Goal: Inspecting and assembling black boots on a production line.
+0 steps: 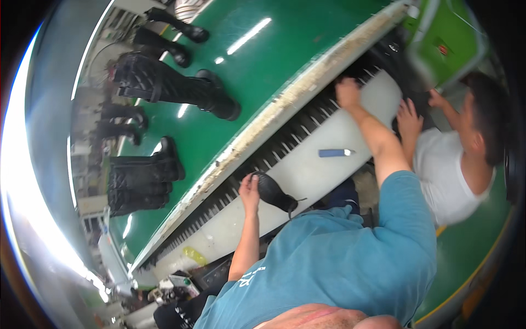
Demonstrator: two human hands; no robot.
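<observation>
While right hand (348, 93) unclear in grip, left hand (249, 191) closed on black shoe (272, 193), white worktop (308, 180) beside green surface (266, 71).

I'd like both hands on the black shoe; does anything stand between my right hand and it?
Nothing visible does: white table lies between your right hand and the black shoe, and the blue-handled tool rests off to the right of that path.

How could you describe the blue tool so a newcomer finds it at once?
Find the green work surface, then the white ledge along its near side. On that ledge, to the right of the black footwear piece in the person's left hand, lies the tool. Its blue body and pale tip set it apart from that black neighbour.
</observation>
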